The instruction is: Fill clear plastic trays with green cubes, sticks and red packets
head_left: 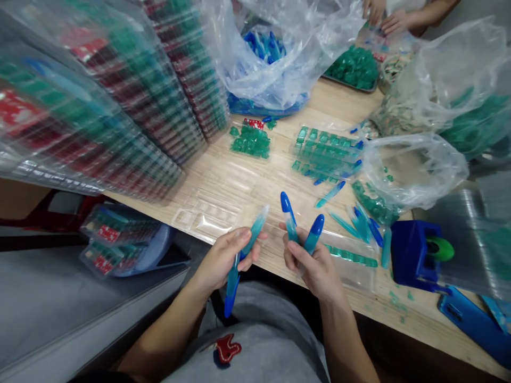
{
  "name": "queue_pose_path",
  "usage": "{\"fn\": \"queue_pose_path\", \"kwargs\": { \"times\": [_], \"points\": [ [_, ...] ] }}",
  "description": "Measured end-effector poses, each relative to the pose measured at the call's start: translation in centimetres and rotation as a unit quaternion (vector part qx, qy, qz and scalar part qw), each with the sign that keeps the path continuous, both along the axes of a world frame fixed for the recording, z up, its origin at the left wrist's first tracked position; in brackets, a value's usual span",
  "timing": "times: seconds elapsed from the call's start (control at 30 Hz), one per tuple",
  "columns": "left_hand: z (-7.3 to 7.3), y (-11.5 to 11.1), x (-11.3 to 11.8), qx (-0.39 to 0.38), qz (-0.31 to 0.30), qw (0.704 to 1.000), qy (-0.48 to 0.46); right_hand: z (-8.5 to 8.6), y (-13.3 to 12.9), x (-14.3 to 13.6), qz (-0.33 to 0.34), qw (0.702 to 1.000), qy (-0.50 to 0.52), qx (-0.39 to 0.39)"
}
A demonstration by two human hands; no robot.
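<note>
A pale wood-grained table [276, 178] is observed. Tall stacks of filled clear packs [151, 80] are stood along its left side. An open plastic bag [291, 74] containing blue parts is set toward the far side; a blue tape dispenser [413, 255] is placed at the right. A co-worker's hands [394, 22] are noted beyond, their grip unclear. By the near edge, one blue-green pen [231, 290] is grasped by the left hand [223, 258]; two blue-tipped pens [285, 203] are held by the right hand [317, 266].
</note>
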State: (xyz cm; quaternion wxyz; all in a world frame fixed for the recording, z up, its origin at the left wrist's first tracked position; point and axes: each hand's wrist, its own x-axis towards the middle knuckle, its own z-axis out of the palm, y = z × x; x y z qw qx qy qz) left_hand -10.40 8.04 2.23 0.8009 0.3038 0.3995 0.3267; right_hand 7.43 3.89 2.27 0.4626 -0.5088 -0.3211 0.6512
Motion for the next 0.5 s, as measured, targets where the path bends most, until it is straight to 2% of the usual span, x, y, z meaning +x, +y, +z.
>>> {"fn": "queue_pose_path", "kwargs": {
  "times": [0.13, 0.23, 0.37, 0.5],
  "points": [
    [0.6, -0.6, 0.3, 0.046, -0.044, 0.998, 0.01, 1.1, 0.3, -0.8, -0.04, 0.996, 0.073, 0.031],
    [1.7, -0.9, 0.5, 0.12, -0.063, 0.986, 0.093, 1.5, 0.4, -1.0, -0.071, 0.994, 0.062, 0.06],
    [3.3, -1.1, 0.7, 0.232, -0.022, 0.952, 0.199, 2.0, 0.0, -0.8, -0.106, 0.992, 0.004, 0.061],
    [4.0, -1.5, 0.0, 0.355, 0.013, 0.91, 0.215, 3.1, -0.3, -0.4, -0.156, 0.983, 0.007, 0.095]
  ]
}}
